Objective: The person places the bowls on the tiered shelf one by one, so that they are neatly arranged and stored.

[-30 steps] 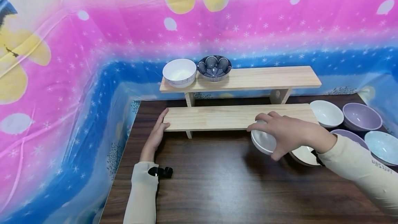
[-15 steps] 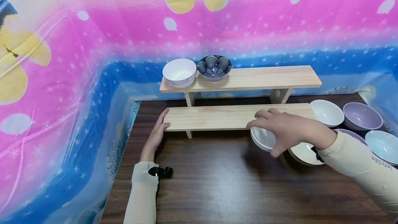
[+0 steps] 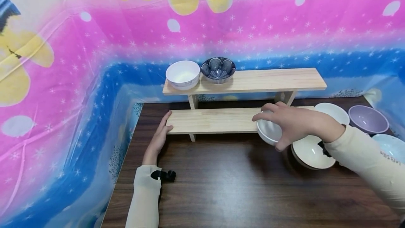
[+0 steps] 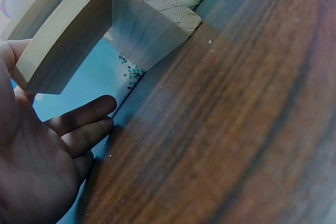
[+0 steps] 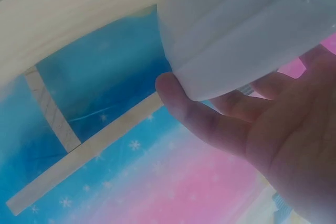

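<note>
My right hand [image 3: 299,122] holds a white bowl [image 3: 269,133] by its rim, thumb on the near side and fingers on the far side. The bowl is tilted at the front edge of the lower board of a two-tier wooden shelf [image 3: 212,120]; whether it touches is unclear. In the right wrist view, the bowl's smooth outer wall [image 5: 231,40] shows above the thumb. My left hand [image 3: 159,138] grips the left end of the lower board. The left wrist view has the board end [image 4: 58,51] between thumb and index finger, with the other fingers extended below.
On the upper board stand a white bowl [image 3: 182,75] and a dark patterned bowl [image 3: 218,69]. To the right are a cream bowl [image 3: 311,152], a white bowl [image 3: 333,112], a purple bowl [image 3: 368,119] and a pale blue bowl [image 3: 390,145], on a dark wooden table [image 3: 221,185].
My right hand has moved slightly away from me with the white bowl, which now overlaps the lower board's front edge more. The left hand stays in place.
</note>
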Tool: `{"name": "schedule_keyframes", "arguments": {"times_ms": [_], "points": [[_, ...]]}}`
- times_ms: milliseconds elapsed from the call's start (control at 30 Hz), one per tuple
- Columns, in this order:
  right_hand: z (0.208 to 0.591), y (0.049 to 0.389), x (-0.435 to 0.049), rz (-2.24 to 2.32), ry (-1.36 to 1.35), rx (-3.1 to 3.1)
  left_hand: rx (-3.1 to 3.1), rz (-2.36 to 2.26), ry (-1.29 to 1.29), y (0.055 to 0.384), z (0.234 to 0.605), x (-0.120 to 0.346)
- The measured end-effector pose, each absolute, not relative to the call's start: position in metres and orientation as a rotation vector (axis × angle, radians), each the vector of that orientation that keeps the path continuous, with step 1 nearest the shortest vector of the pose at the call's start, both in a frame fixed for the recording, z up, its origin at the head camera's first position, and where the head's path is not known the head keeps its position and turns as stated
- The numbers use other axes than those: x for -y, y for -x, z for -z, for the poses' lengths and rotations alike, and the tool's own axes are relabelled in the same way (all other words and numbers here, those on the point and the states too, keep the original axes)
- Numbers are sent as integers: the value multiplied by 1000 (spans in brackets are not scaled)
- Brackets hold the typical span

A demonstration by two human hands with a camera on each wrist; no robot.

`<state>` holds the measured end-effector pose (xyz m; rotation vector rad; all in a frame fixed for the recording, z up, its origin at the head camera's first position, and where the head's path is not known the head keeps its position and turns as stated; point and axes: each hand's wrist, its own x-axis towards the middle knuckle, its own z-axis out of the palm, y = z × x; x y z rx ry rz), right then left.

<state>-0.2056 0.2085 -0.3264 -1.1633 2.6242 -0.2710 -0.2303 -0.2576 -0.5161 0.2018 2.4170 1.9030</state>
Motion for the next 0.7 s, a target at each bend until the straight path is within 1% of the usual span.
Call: {"name": "schedule_keyframes", "arguments": {"times_ms": [200, 700], "points": [[324, 213, -211, 258, 1113, -2631, -2413, -1908, -205, 230, 517, 258], [315, 234, -209, 234, 1104, -2633, -2415, -1911, -197, 232, 518, 258]]}}
